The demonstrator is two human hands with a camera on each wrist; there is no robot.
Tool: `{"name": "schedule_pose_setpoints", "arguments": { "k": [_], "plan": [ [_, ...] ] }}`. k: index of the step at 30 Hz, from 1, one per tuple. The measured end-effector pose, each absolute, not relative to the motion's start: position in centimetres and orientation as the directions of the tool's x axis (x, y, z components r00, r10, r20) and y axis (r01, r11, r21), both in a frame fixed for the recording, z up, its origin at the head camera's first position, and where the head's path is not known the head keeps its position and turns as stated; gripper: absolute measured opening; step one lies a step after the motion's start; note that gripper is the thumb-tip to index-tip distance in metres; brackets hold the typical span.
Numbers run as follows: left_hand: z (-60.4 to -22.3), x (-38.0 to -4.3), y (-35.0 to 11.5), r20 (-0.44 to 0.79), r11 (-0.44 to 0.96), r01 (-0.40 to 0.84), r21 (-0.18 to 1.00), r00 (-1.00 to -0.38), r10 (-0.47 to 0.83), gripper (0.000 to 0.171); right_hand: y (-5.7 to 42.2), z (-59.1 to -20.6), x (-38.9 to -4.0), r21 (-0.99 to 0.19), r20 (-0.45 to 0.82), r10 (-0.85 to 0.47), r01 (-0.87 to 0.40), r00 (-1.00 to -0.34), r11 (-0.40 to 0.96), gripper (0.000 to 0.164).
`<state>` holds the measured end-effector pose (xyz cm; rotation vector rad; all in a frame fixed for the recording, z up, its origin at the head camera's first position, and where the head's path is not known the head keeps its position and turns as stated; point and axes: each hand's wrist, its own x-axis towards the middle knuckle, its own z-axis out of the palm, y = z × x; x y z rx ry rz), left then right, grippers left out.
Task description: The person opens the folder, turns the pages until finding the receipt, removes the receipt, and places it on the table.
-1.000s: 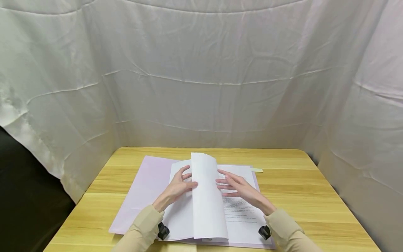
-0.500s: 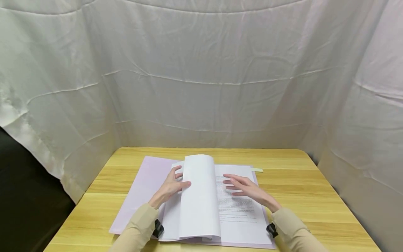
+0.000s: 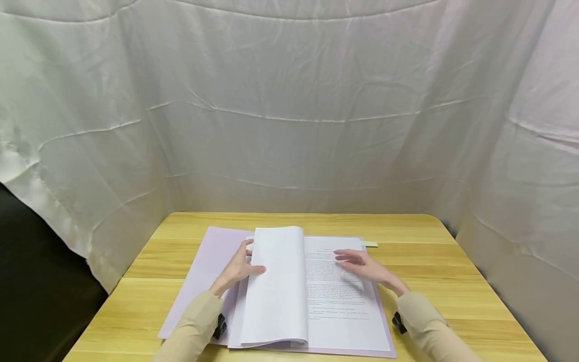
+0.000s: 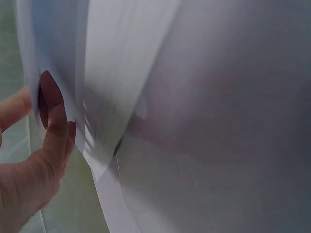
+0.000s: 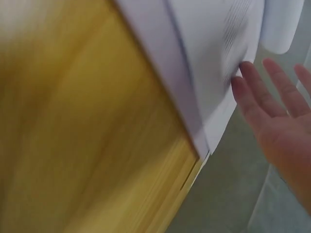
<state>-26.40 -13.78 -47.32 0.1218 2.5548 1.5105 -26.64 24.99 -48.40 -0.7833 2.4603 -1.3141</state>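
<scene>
A lilac folder [image 3: 199, 286] lies open on the table, holding white sheets. Curled over from right to left, the turned pages [image 3: 275, 286] form a loose roll near the middle. My left hand [image 3: 236, 269] pinches their free edge, thumb on top and fingers underneath; the left wrist view shows the paper passing between thumb and fingers [image 4: 56, 121]. On the right side lies a page of printed text [image 3: 334, 296]. Above it hovers my right hand [image 3: 365, 266], fingers loosely extended and holding nothing, as the right wrist view also shows.
A pale yellow tab [image 3: 370, 244] sticks out at the folder's upper right. The wooden table [image 3: 452, 301] has its far edge close to a grey cloth backdrop [image 3: 289, 125], which also hangs at both sides. Black material [image 3: 36, 281] shows at the left.
My left hand has carried the curled pages leftward and lower, uncovering more of the printed page. My right hand has drawn back to the right, away from the pages.
</scene>
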Motion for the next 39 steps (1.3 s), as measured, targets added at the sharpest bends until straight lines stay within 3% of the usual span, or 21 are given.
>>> {"name": "schedule_pose_setpoints", "arguments": {
  "k": [7,22,39],
  "plan": [
    [-47.8,-26.6,-14.3,-0.044,0.586,0.055,0.808,-0.987,0.154,0.094,26.1,-49.2,-28.2,-0.755,0.090,-0.519,-0.398,-0.850,0.520,0.050],
    [-48.4,-27.3,-14.0,0.003,0.684,0.107,0.721,-0.988,0.152,0.096,26.7,-50.0,-31.1,-0.649,0.076,-0.384,-0.338,-0.920,0.682,0.053],
    [-48.6,-27.0,-13.6,-0.031,0.719,0.090,0.689,-0.988,0.153,0.095,26.6,-50.1,-32.8,-0.608,0.081,-0.269,-0.262,-0.960,0.749,0.055]
  ]
}}
